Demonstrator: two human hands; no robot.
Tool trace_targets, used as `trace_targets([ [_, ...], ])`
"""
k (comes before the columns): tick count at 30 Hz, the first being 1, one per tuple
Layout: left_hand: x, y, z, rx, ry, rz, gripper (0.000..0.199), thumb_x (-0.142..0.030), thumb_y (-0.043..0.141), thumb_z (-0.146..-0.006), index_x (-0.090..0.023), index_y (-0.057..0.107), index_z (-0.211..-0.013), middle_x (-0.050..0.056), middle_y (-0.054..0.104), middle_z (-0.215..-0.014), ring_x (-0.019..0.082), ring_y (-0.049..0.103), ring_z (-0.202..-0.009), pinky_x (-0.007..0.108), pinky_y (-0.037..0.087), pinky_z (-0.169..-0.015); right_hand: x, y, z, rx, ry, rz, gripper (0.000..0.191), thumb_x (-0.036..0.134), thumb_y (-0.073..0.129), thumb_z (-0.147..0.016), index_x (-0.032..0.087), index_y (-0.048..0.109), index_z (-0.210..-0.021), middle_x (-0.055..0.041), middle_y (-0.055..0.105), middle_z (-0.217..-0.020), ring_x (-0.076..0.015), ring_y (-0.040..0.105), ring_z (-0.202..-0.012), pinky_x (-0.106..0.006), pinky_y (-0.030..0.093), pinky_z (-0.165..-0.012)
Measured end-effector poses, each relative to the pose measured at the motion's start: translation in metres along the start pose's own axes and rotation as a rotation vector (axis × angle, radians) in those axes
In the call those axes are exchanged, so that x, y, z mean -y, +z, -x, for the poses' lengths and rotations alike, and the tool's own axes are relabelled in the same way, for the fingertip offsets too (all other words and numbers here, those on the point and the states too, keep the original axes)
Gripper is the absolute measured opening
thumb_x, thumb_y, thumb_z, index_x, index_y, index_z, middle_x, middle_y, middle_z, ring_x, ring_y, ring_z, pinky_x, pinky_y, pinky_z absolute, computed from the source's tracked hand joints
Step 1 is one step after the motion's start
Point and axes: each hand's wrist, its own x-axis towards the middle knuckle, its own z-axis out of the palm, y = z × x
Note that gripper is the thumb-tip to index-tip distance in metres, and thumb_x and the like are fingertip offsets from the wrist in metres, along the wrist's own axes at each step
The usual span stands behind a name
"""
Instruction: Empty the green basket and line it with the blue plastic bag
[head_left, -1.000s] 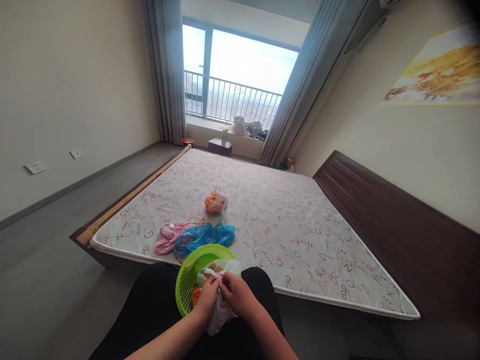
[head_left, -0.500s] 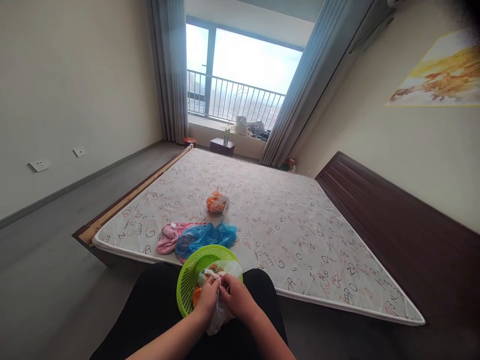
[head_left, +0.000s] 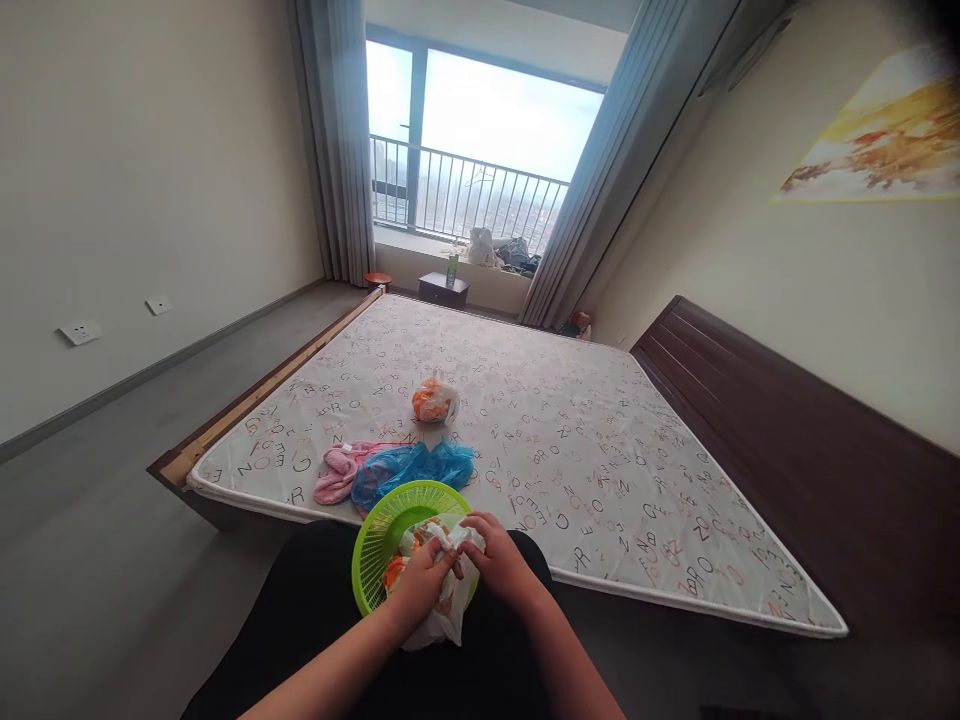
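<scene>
My left grip (head_left: 421, 580) and right grip (head_left: 498, 562): pinching 1 white crumpled plastic bag (head_left: 444, 622) | bag: over round lime-green plastic basket (head_left: 366, 572), at my black-clothed lap (head_left: 450, 684) | orange contents (head_left: 394, 572): too blurred to name

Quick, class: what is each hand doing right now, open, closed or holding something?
Left hand: closed, fingers pinching the white plastic bag.
Right hand: closed, gripping the same bag.
</scene>
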Motion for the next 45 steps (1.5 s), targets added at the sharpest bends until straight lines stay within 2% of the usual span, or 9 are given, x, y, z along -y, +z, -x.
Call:
trace_targets([
  [4,-0.009,-0.003,-0.004,0.083,0.018,-0.084,0.041,-0.056,0.078,-0.072,-0.019,0.066,-0.083,0.003,0.071,-0.071,0.015,0.059,-0.053,0.025,0.044,-0.051,0.011,-0.012,0.001,-0.101,-0.047,-0.035,0.009,0.022,0.061,-0.089,0.023,0.07,-0.092,-0.0088,0.065,-0.125,-0.0243,0.058,-0.121,-0.043,0.043,-0.108],
  [7,-0.016,-0.004,-0.007,0.137,0.018,-0.071,0.048,-0.061,0.075,-0.073,-0.018,0.064,-0.09,0.001,0.072,-0.074,0.009,0.048,-0.041,0.023,0.036,-0.043,0.02,-0.015,0.001,-0.187,-0.039,-0.218,0.014,0.03,0.057,-0.094,0.023,0.068,-0.092,-0.0073,0.067,-0.116,-0.0212,0.061,-0.11,-0.034,0.049,-0.093],
  [11,-0.026,-0.007,-0.01,0.186,0.02,-0.043,0.05,-0.062,0.075,-0.073,-0.017,0.062,-0.092,0.001,0.072,-0.077,0.008,0.049,-0.039,0.022,0.032,-0.041,0.024,-0.016,0.0,-0.285,0.099,-0.425,0.03,0.048,0.057,-0.094,0.021,0.068,-0.091,-0.0024,0.067,-0.091,-0.017,0.06,-0.08,-0.027,0.047,-0.072],
  [16,-0.037,-0.012,-0.011,0.166,-0.003,0.035,0.049,-0.058,0.078,-0.072,-0.018,0.06,-0.095,-0.001,0.071,-0.076,0.006,0.049,-0.042,0.02,0.03,-0.042,0.018,-0.014,-0.002,-0.349,0.201,-0.662,0.04,0.059,0.062,-0.089,0.02,0.069,-0.086,0.004,0.055,-0.065,-0.0136,0.05,-0.064,-0.026,0.041,-0.065],
  [21,-0.043,-0.011,-0.012,0.176,0.017,0.091,0.046,-0.052,0.079,-0.074,-0.019,0.052,-0.089,-0.002,0.071,-0.076,0.002,0.04,-0.039,0.018,0.025,-0.041,0.022,-0.009,-0.004,-0.409,0.234,-0.887,0.036,0.056,0.069,-0.086,0.02,0.068,-0.084,0.0041,0.055,-0.065,-0.0117,0.049,-0.061,-0.024,0.041,-0.062],
  [30,-0.039,-0.017,-0.014,0.27,-0.035,0.12,0.052,-0.054,0.081,-0.072,-0.023,0.042,-0.088,-0.009,0.052,-0.057,0.007,0.044,-0.042,0.02,0.036,-0.043,0.023,-0.013,-0.011,-0.546,0.376,-1.138,0.046,0.058,0.083,-0.068,0.022,0.059,-0.083,0.0041,0.055,-0.066,-0.011,0.049,-0.054,-0.025,0.045,-0.051],
  [38,-0.048,-0.02,-0.018,0.24,-0.007,0.026,0.053,-0.055,0.083,-0.068,-0.021,0.047,-0.086,-0.009,0.05,-0.063,0.007,0.049,-0.05,0.021,0.04,-0.05,0.032,-0.024,-0.01,-0.609,0.298,-1.048,0.043,0.061,0.076,-0.075,0.021,0.061,-0.081,0.0032,0.056,-0.065,-0.0117,0.05,-0.056,-0.026,0.046,-0.055],
  [41,-0.049,-0.017,-0.018,0.151,-0.009,0.019,0.053,-0.053,0.086,-0.065,-0.021,0.051,-0.089,-0.007,0.057,-0.068,0.009,0.054,-0.055,0.021,0.044,-0.054,0.045,-0.03,-0.004,-0.468,0.213,-0.84,0.036,0.056,0.069,-0.084,0.021,0.067,-0.086,0.0012,0.061,-0.068,-0.0144,0.056,-0.063,-0.029,0.049,-0.064],
  [45,-0.045,-0.012,-0.02,0.059,0.018,0.012,0.044,-0.052,0.08,-0.073,-0.022,0.056,-0.094,-0.005,0.061,-0.068,0.012,0.057,-0.054,0.023,0.045,-0.054,0.067,-0.028,0.006,-0.178,-0.01,-0.279,0.015,0.037,0.064,-0.091,0.023,0.071,-0.09,-0.0018,0.069,-0.082,-0.0184,0.061,-0.077,-0.033,0.049,-0.079],
])
